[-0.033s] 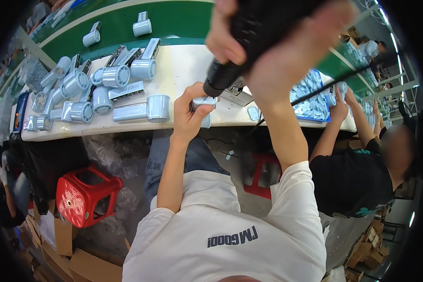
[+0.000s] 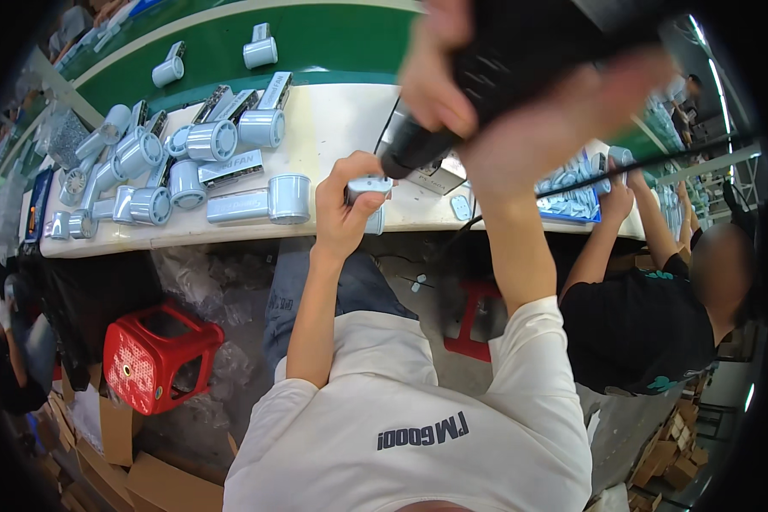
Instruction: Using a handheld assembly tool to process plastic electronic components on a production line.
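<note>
Standing end-up inside the person's left grip [image 2: 343, 205], a pale blue unit [image 2: 369, 184] was above the front edge of the white desk [image 2: 341, 111]. Thumb and fingers were closed around its sides, leaving the upper face bare. It looked like moulded plastic: probably light and stiff, slick on its glossy skin, and apt to scratch or crack under a hard push. The safest hold seemed to be low around the sides, fingertips clear of the top, with enough squeeze to resist twisting.

Just over that face was the nose of a black power tool [image 2: 520, 68]; whether it touched could not be told. The right grip [image 2: 520, 141], blurred, was wrapped about the tool's body, which seemed the heavier load and best carried around its thick middle.

Farther out, similar pale blue units [image 2: 209, 139] with drum-shaped heads were heaped on the desk to the left, while a small box [image 2: 439, 177] and a loose pale cap [image 2: 461, 207] lay to the right, near a blue tray [image 2: 567, 218] of small pieces. Beyond them sat a co-worker in a black shirt [image 2: 640, 333]. A red stool [image 2: 132, 367] stood below the desk's left side.
</note>
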A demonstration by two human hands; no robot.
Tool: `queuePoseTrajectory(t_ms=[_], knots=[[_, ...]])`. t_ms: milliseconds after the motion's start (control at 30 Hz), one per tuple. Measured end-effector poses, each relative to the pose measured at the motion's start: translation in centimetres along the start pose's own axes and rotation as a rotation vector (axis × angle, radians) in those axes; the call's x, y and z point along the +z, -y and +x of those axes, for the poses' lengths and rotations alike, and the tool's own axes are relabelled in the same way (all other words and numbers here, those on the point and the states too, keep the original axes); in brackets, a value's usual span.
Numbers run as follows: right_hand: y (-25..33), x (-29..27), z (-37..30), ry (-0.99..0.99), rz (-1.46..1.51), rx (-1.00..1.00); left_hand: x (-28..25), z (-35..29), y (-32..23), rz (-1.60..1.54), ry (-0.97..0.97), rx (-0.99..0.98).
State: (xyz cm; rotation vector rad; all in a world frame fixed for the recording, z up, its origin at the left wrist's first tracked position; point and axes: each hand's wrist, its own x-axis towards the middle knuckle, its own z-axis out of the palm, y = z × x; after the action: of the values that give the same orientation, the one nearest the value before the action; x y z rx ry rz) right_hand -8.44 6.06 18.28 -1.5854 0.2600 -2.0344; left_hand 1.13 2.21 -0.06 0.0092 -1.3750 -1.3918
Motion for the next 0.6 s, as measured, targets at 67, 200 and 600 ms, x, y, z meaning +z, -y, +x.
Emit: queuePoseTrajectory(t_ms=[67,200,600], knots=[[2.3,-0.8,-0.9,0.030,0.001,-0.009,-0.2,0.1,-0.3,0.029,-0.025,0.009],[2.1,-3.5,-5.8,-0.184,-0.190,0.009,-0.3,1.6,-0.8,0.005,-0.042,0.020],[-0.7,-7.0,-14.7,-0.600,-0.603,0.235,-1.0,24.6,8.6,0.372,-0.082,-0.212]])
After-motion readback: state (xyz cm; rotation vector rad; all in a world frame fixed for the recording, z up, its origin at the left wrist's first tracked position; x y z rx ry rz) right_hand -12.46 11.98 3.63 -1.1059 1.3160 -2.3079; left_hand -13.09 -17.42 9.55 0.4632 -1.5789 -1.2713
